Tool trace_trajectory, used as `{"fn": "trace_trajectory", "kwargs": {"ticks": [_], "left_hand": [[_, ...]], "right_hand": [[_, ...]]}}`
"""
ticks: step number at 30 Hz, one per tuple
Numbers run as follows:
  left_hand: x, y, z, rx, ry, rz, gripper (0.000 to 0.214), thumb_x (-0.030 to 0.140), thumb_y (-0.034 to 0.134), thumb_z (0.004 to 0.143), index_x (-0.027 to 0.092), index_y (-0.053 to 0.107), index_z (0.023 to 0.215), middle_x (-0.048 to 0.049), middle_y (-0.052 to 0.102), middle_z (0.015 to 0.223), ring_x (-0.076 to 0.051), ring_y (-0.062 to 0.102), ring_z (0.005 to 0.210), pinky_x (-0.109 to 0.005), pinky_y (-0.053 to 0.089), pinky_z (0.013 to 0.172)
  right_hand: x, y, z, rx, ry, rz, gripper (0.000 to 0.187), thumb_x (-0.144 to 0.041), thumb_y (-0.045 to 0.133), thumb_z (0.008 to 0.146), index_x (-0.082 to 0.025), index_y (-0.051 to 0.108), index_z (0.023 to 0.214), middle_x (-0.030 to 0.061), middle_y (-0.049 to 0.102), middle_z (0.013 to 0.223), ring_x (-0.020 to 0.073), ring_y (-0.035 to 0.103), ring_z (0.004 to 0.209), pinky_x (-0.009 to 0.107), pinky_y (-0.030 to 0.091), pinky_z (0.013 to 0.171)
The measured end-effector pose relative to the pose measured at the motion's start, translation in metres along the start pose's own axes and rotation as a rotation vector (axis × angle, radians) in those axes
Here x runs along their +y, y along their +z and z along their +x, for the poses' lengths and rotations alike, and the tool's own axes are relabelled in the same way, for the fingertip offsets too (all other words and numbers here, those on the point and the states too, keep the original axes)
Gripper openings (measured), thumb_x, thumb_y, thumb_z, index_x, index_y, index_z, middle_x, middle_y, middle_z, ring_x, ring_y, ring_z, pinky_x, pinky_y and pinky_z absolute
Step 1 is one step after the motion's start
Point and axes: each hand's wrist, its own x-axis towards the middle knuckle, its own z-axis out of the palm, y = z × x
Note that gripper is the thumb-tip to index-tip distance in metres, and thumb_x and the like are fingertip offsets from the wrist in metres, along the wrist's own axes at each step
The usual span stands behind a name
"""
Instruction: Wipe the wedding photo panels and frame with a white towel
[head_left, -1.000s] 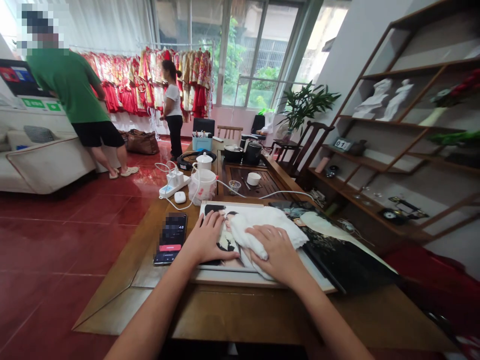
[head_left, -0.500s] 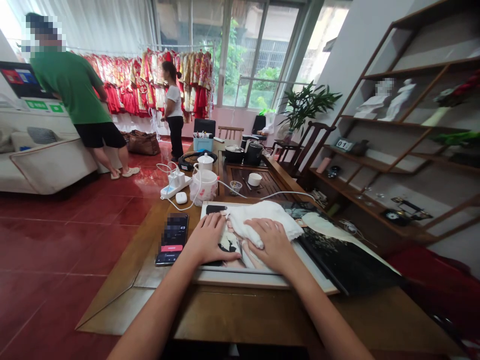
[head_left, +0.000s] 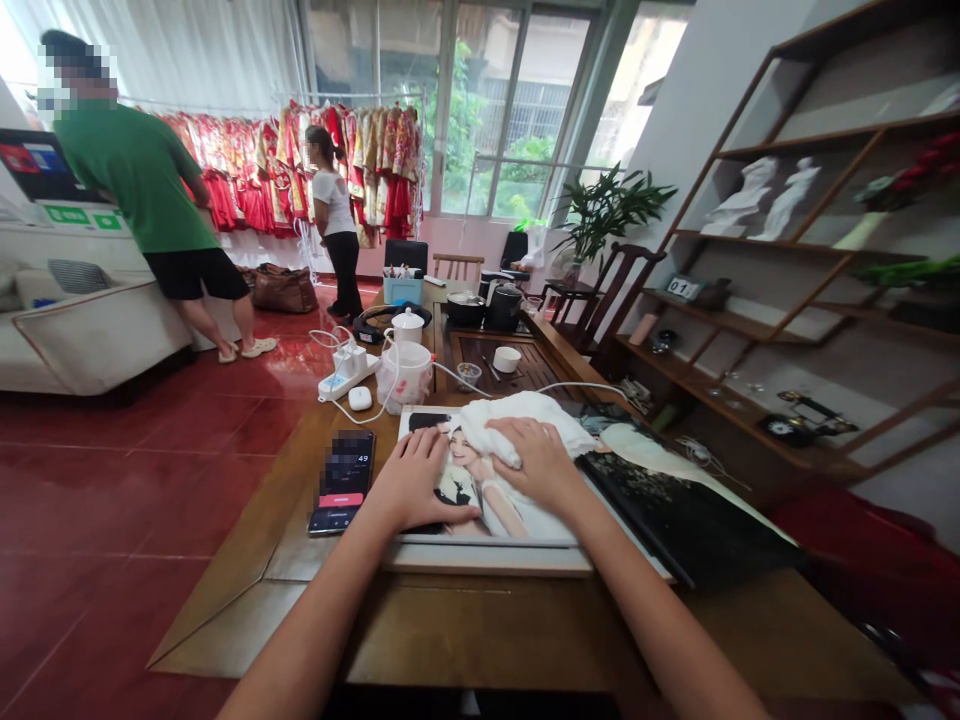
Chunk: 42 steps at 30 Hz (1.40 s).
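Observation:
A framed wedding photo [head_left: 502, 505] lies face up on the wooden table, its pale frame edge toward me. My left hand [head_left: 415, 482] rests flat on the photo's left part, fingers spread and thumb stretched to the right, holding nothing. On the photo's upper right lies a bunched white towel [head_left: 561, 418]. My right hand [head_left: 536, 462] presses on that towel with its fingers bent over it; the fingertips are partly sunk in the folds. Beside my left hand, a phone [head_left: 342, 485] with a lit screen lies on the table.
A dark picture panel [head_left: 675, 520] lies right of the frame. Behind are a white pitcher [head_left: 406, 372], a power strip [head_left: 346, 370], a white cup [head_left: 507, 359] and a wooden tea tray [head_left: 474, 350]. Shelves [head_left: 787, 250] stand right. Two people stand far left.
My right hand has slid slightly away from me with the towel, uncovering more of the photo's face and dress. My left hand stays in place.

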Motion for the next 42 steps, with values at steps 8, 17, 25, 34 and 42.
{"fn": "trace_trajectory", "kwargs": {"ticks": [8, 17, 25, 34, 42], "left_hand": [[0.001, -0.002, 0.001, -0.003, 0.000, -0.017, 0.097, 0.082, 0.052, 0.065, 0.018, 0.037, 0.137, -0.0136, 0.039, 0.143, -0.033, 0.033, 0.133, -0.046, 0.025, 0.110], [0.000, -0.001, 0.002, -0.005, 0.002, -0.031, 0.097, 0.082, 0.053, 0.065, 0.019, 0.037, 0.137, -0.0131, 0.040, 0.142, -0.033, 0.033, 0.133, -0.047, 0.025, 0.110], [0.000, -0.002, 0.001, -0.001, -0.006, -0.010, 0.096, 0.082, 0.051, 0.066, 0.017, 0.038, 0.137, -0.0140, 0.039, 0.142, -0.034, 0.033, 0.132, -0.047, 0.026, 0.110], [0.001, -0.002, 0.001, 0.007, 0.001, -0.024, 0.096, 0.081, 0.055, 0.064, 0.019, 0.038, 0.137, -0.0130, 0.040, 0.142, -0.033, 0.034, 0.132, -0.047, 0.026, 0.109], [0.001, -0.001, 0.002, -0.013, -0.003, -0.027, 0.098, 0.081, 0.053, 0.065, 0.019, 0.036, 0.138, -0.0132, 0.038, 0.144, -0.033, 0.032, 0.133, -0.047, 0.025, 0.110]], "right_hand": [[-0.018, -0.010, -0.033, -0.013, -0.023, 0.004, 0.043, -0.039, 0.051, 0.087, -0.025, 0.050, 0.128, 0.0091, 0.059, 0.121, 0.0283, 0.048, 0.110, 0.045, 0.031, 0.093], [-0.015, -0.017, -0.044, -0.043, -0.068, -0.018, 0.045, -0.039, 0.054, 0.084, -0.026, 0.052, 0.126, 0.0092, 0.060, 0.121, 0.0281, 0.051, 0.109, 0.045, 0.035, 0.090], [0.003, -0.005, -0.005, -0.002, -0.011, 0.002, 0.044, -0.035, 0.052, 0.085, -0.026, 0.052, 0.127, 0.0080, 0.060, 0.122, 0.0272, 0.051, 0.109, 0.045, 0.035, 0.091], [-0.021, -0.020, -0.052, -0.052, -0.090, 0.030, 0.044, -0.038, 0.053, 0.086, -0.028, 0.051, 0.129, 0.0081, 0.058, 0.124, 0.0278, 0.048, 0.112, 0.046, 0.033, 0.096], [-0.012, -0.017, -0.030, -0.083, -0.086, 0.042, 0.043, -0.039, 0.053, 0.085, -0.027, 0.052, 0.126, 0.0077, 0.058, 0.125, 0.0278, 0.048, 0.112, 0.046, 0.033, 0.094]]}}
